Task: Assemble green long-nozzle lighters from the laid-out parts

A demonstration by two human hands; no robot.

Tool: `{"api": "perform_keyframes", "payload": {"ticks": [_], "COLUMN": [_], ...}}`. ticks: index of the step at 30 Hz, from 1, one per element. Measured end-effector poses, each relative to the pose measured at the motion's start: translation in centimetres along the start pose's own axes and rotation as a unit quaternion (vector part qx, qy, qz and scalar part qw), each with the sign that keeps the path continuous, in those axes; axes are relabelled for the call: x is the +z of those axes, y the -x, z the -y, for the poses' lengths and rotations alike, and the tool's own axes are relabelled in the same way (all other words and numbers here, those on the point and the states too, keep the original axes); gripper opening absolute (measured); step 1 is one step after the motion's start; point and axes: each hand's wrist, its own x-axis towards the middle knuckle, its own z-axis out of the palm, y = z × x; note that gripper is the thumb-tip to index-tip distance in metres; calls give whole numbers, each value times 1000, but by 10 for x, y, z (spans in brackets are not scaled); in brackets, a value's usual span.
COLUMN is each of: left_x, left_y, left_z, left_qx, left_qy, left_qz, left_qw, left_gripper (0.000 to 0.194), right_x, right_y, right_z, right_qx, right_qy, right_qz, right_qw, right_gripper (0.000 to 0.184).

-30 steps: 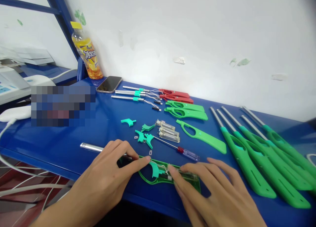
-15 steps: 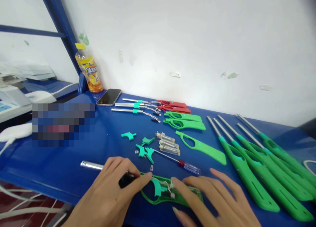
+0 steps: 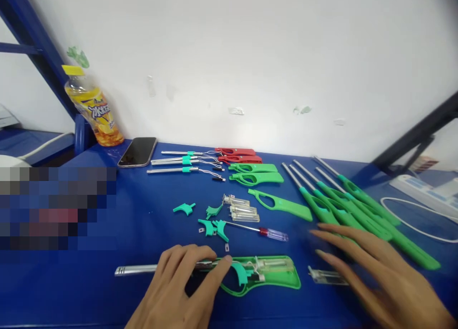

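My left hand is closed over the front of a green lighter half-shell, around its metal tube. Inside the shell lie a teal trigger, thin white wires and a clear fuel tank; my fingers hide the front part. My right hand, slightly blurred, is off the shell to the right with fingers apart. Beside its lower fingers, another clear fuel tank lies on the table, its right end covered by them.
Behind are loose teal triggers, clear tanks, a screwdriver, tubes with wires, red shells and green shells. Several long green lighters lie right. A phone and drink bottle are back left.
My right hand has lifted off the shell and moved right, uncovering the tank inside it and another on the table. My left hand still holds the front. The view has turned right.
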Motion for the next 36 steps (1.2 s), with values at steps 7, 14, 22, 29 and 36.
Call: {"api": "perform_keyframes", "payload": {"ticks": [7,14,22,29,36], "left_x": [-7,-10,-13,-20,-15], "left_y": [-1,1,1,4,4], "left_z": [-4,-4,-7,1,11], "left_qx": [-71,-85,-133,-89,-20], "left_qy": [61,112,125,69,42], "left_qz": [-74,-111,-116,-92,-31], "left_qw": [993,984,976,989,998], "left_gripper": [43,43,42,42,39], "right_x": [39,36,-22,-10,-20], "right_y": [-73,-72,-36,-45,-61], "right_z": [-2,-10,17,79,98], "right_qx": [-122,-183,-137,-282,-274], "right_qy": [100,147,95,87,72], "right_qz": [80,85,48,-13,27], "right_qw": [984,968,985,955,959], "right_gripper": [49,70,82,54,61]}}
